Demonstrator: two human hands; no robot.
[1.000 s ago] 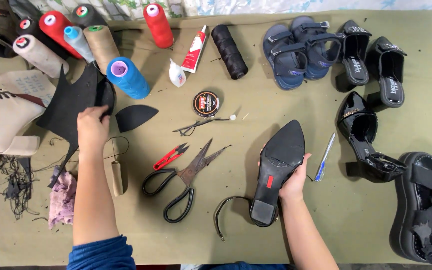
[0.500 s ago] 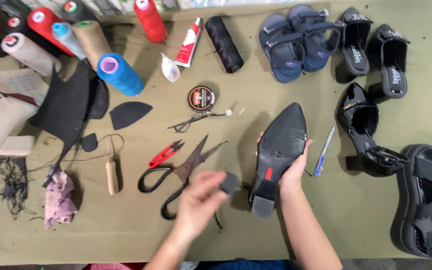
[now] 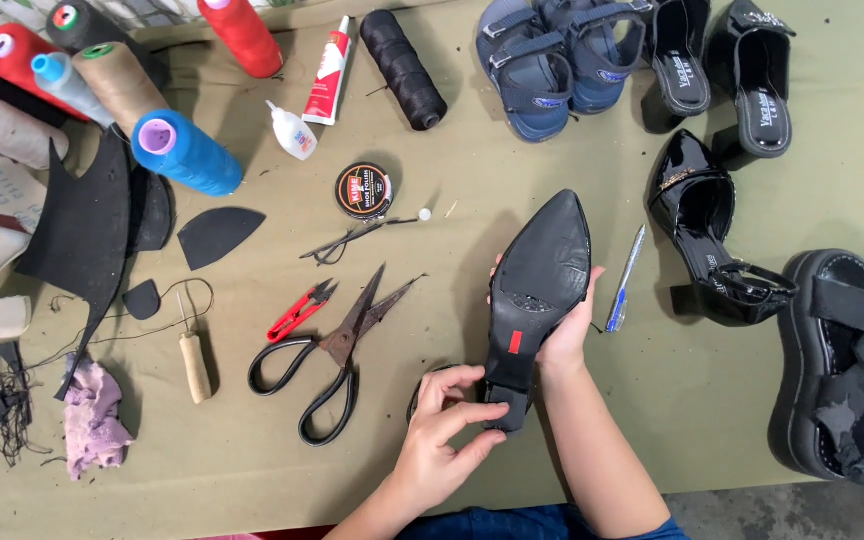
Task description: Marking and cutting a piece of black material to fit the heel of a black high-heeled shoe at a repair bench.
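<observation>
A black pointed high-heel shoe (image 3: 544, 270) is held sole-up over the green table, toe pointing away from me. My right hand (image 3: 564, 335) grips it from underneath around the middle of the sole, beside a small red mark. My left hand (image 3: 444, 430) pinches the heel end of the shoe with thumb and fingers. A thin black strap curves out from under my left hand.
Large black scissors (image 3: 337, 350) and red thread snips (image 3: 297, 312) lie left of my hands. A wooden-handled awl (image 3: 194, 365), black sole pieces (image 3: 217, 232), thread cones (image 3: 184, 152), a polish tin (image 3: 363, 190), a glue tube (image 3: 328, 72) and a blue pen (image 3: 624, 280) lie around. Sandals and black heels (image 3: 707, 235) sit right.
My left hand left the black sole pieces at the far left, swept across the table and now pinches the shoe's heel. My right hand has kept hold of the shoe.
</observation>
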